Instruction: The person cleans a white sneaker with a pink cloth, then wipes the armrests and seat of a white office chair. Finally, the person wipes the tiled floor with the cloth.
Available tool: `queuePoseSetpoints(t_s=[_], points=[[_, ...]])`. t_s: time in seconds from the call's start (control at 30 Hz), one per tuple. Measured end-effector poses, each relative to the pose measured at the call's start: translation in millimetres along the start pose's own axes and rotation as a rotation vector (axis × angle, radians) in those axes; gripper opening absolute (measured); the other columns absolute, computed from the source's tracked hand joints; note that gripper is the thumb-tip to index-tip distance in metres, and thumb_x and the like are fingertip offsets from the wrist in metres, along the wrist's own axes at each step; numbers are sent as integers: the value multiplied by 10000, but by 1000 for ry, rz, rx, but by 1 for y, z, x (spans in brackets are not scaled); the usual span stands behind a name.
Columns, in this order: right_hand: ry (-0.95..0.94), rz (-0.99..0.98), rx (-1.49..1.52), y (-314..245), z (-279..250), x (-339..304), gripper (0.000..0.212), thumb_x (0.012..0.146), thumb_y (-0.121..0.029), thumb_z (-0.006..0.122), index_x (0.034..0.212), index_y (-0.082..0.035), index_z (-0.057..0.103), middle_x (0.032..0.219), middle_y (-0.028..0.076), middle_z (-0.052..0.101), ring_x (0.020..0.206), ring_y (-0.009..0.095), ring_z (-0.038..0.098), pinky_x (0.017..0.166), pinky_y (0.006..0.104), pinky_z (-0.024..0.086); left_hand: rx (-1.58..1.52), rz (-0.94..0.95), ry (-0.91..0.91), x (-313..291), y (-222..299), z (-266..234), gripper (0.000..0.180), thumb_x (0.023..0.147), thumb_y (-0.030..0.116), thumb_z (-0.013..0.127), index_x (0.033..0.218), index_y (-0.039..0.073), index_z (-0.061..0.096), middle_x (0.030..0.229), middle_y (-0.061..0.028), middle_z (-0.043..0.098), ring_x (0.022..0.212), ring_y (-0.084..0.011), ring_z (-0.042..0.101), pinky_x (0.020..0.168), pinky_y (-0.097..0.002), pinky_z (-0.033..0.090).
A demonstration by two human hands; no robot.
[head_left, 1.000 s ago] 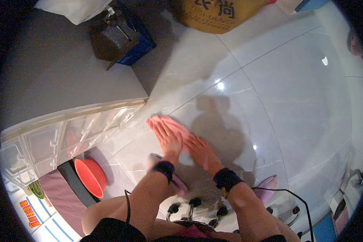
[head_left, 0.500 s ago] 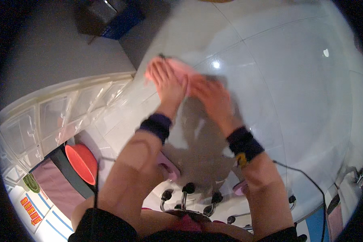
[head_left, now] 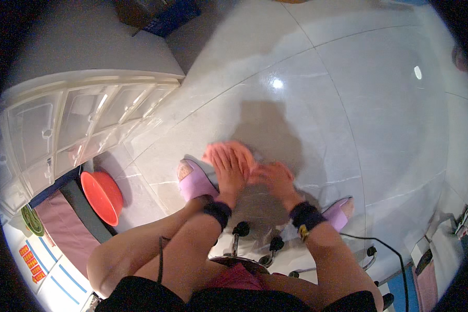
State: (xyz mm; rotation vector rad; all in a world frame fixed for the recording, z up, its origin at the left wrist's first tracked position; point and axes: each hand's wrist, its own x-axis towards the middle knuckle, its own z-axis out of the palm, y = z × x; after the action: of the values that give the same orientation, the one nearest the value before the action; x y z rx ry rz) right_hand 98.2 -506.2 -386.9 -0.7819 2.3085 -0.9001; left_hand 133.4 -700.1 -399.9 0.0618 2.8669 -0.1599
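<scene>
L hand (head_left: 231, 174): fingers laid flat on cloth (head_left: 247, 155); slipper (head_left: 196, 183) just L, might bump.
R hand (head_left: 276, 182): on cloth's R end, fingers' grip unclear; may slip.
Cable (head_left: 402, 266): near R, poss. snag.

An indoor room, most likely a home, though a small shop or workroom cannot be ruled out. Pale glossy floor tiles (head_left: 322, 119) with thin joints cover the ground. Household storage lines the left side: a stacked drawer unit (head_left: 83, 112) with clear plastic fronts, a red plastic basin (head_left: 103, 197) just beside it. Lilac open-toed slippers (head_left: 198, 183) on the person's feet suit a home; a chrome-legged seat base (head_left: 236, 243) on black casters would also fit a workroom.
</scene>
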Motion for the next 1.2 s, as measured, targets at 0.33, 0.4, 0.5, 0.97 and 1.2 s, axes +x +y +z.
queuePoseSetpoints(t_s=[0.33,0.4,0.5,0.97,1.2], points=[[-174,81,23,-15,7,-41,329,856,-173,586,1141,-248,731,1276,-23,674,1204,214,603,1037,446,434,-141,109,-44,-35,12,5,763,948,422,520,1509,-63,339,1562,-334,281,1448,-538,248,1198,-629,165],[191,-48,-57,1,-24,-6,315,897,-182,546,1135,-253,739,1296,-30,670,1233,203,594,1060,458,423,-232,123,130,36,6,-15,772,945,435,517,1511,-60,339,1568,-320,282,1454,-533,243,1204,-622,158],[456,-11,-195,-7,-54,52,344,892,-166,529,1152,-264,732,1278,-35,663,1265,200,555,1073,435,409,-238,183,310,134,-30,-34,750,950,386,525,1513,-65,321,1561,-339,281,1469,-525,219,1209,-634,142],[187,-155,-56,-51,17,159,406,837,-128,549,1212,-129,706,1329,52,623,1272,233,529,1137,401,380,-176,-513,169,94,-137,0,935,959,530,505,1532,-132,175,1587,-397,128,1491,-551,69,1217,-609,32],[192,-190,-130,-21,-26,37,347,817,-139,576,1125,-160,735,1250,-8,671,1208,224,565,1116,398,389,-247,-445,191,22,-13,-7,843,966,421,494,1517,-144,196,1561,-420,162,1455,-600,124,1188,-656,112]])
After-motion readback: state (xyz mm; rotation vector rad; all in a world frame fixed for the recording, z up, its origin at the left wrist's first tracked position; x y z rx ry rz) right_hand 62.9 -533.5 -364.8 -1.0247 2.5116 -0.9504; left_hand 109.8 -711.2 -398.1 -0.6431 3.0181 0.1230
